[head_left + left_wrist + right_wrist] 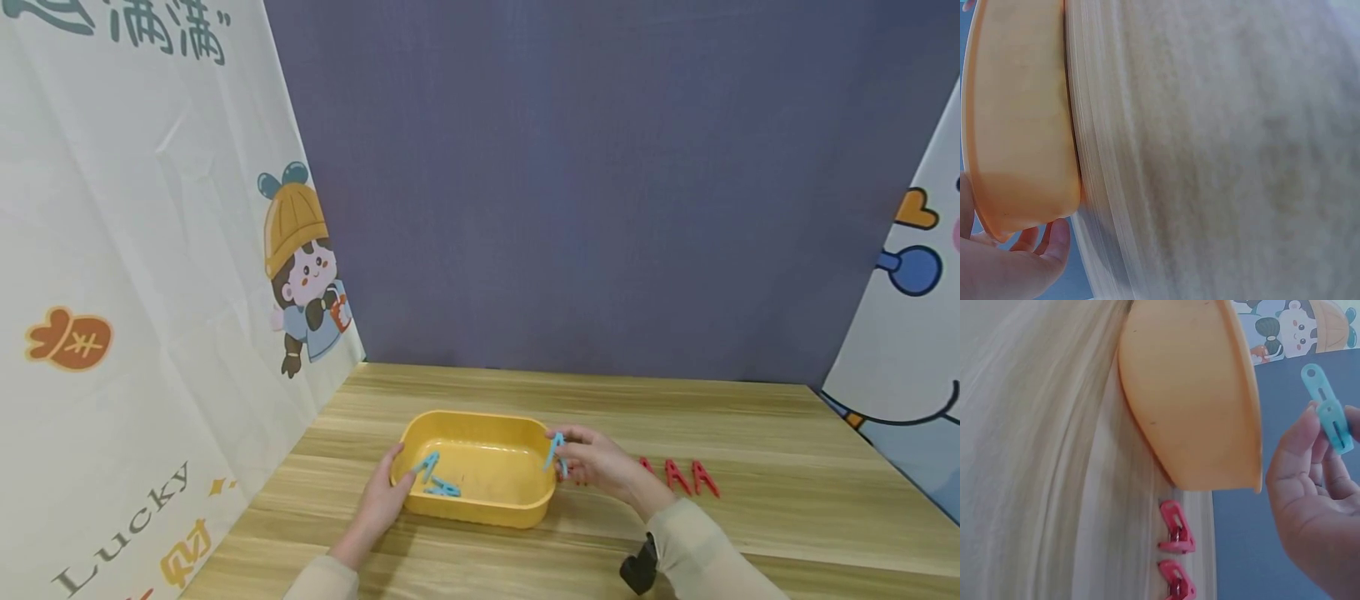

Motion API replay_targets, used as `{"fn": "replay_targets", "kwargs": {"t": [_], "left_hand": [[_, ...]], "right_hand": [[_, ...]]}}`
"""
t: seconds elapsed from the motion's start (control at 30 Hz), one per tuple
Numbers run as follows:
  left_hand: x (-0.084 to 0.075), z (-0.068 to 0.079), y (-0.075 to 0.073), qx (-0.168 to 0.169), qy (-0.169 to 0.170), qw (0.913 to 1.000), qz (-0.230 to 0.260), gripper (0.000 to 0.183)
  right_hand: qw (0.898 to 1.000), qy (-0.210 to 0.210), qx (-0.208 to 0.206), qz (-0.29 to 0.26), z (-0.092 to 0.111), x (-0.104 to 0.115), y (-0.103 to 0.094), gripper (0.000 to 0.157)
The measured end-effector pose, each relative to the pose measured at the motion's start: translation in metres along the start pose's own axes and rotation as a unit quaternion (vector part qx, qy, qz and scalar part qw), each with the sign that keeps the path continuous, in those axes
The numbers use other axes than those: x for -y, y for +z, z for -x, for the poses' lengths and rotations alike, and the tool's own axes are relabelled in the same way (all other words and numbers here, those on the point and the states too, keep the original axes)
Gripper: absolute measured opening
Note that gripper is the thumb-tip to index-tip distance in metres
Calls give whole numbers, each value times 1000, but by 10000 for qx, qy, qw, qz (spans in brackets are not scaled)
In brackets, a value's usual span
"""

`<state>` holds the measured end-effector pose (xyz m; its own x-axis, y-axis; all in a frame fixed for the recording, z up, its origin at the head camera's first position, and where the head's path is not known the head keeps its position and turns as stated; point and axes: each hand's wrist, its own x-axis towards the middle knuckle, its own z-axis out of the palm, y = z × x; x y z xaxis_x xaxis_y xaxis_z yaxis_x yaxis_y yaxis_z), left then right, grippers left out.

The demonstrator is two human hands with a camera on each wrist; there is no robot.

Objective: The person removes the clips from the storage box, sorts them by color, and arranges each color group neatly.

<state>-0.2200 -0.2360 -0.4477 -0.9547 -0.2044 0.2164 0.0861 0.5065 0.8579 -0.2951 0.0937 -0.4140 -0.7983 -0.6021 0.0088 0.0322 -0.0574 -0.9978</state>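
A yellow plastic basin (pixel 498 471) stands on the wooden table. My left hand (pixel 381 498) grips its left end, thumb over the rim and fingers against the outer wall, as the left wrist view also shows. Beyond the right end, my right hand (pixel 597 463) pinches a light blue clothespin (pixel 1333 422) between thumb and fingers, held up at rim height. Inside the basin, near the left end, lie two more blue clothespins, one leaning (pixel 427 465) by my thumb and one flat (pixel 444 488).
Red clothespins (pixel 677 477) stand in a row on the table right of the basin, some partly hidden by my right hand. A dark blue curtain (pixel 570 192) closes off the back, and a printed white sheet (pixel 172 275) hangs along the left.
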Motion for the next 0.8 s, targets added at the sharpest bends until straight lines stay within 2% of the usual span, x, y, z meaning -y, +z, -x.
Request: {"fn": "replay_targets", "kwargs": {"t": [0.17, 0.37, 0.8], "left_hand": [[0, 0, 0, 4, -9, 10000, -38, 51], [-1, 0, 1, 61, -56, 10000, 47, 52], [0, 0, 1, 106, -101, 9998, 93, 52]], "right_hand": [[9999, -27, 112, -30, 4, -3, -4, 52], [9998, 146, 49, -84, 8, -10, -9, 56], [9999, 119, -81, 26, 13, -23, -17, 50]]}}
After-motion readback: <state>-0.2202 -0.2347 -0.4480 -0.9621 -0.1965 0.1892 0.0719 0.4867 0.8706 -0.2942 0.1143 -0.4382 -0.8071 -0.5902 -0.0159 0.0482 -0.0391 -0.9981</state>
